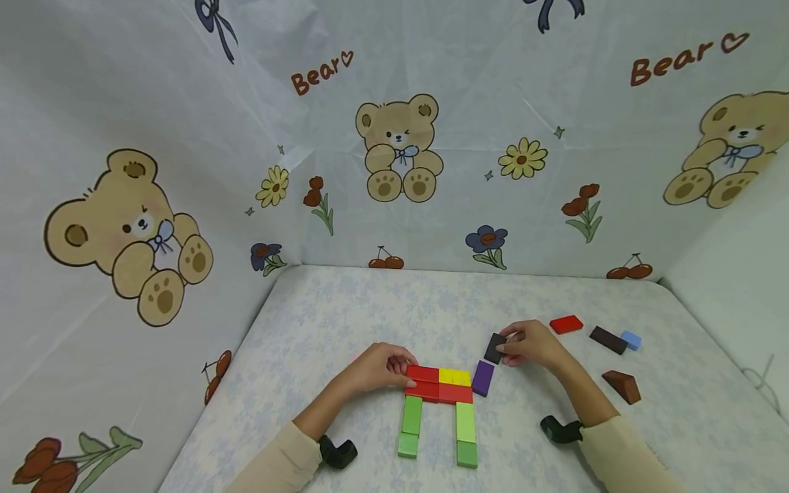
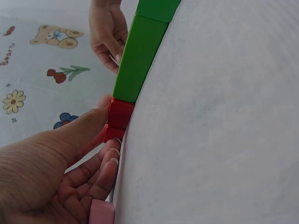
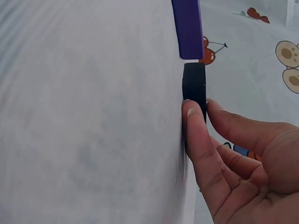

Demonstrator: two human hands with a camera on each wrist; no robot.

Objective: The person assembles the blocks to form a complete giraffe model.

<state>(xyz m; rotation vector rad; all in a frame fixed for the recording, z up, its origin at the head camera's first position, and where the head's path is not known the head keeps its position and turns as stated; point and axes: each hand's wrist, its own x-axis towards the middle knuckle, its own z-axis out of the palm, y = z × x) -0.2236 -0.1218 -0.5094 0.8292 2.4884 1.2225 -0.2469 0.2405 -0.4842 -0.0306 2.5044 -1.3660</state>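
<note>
The black block (image 1: 494,348) is pinched between the thumb and fingers of the right hand (image 1: 533,342), just beyond the far end of the purple block (image 1: 483,378); a narrow gap is seen between the two. By the left hand (image 1: 377,368), two red blocks (image 1: 422,374) are held at their left ends between thumb and fingers, and a pink block (image 2: 102,212) is seen close to those fingers. The red blocks are adjoined on the right by a yellow block (image 1: 455,377) and a third red block (image 1: 455,394). Below, two green legs (image 1: 466,422) are formed on the surface (image 1: 345,308). Off to the right, a brown block (image 1: 622,387) and a blue block (image 1: 631,339) are scattered.
</note>
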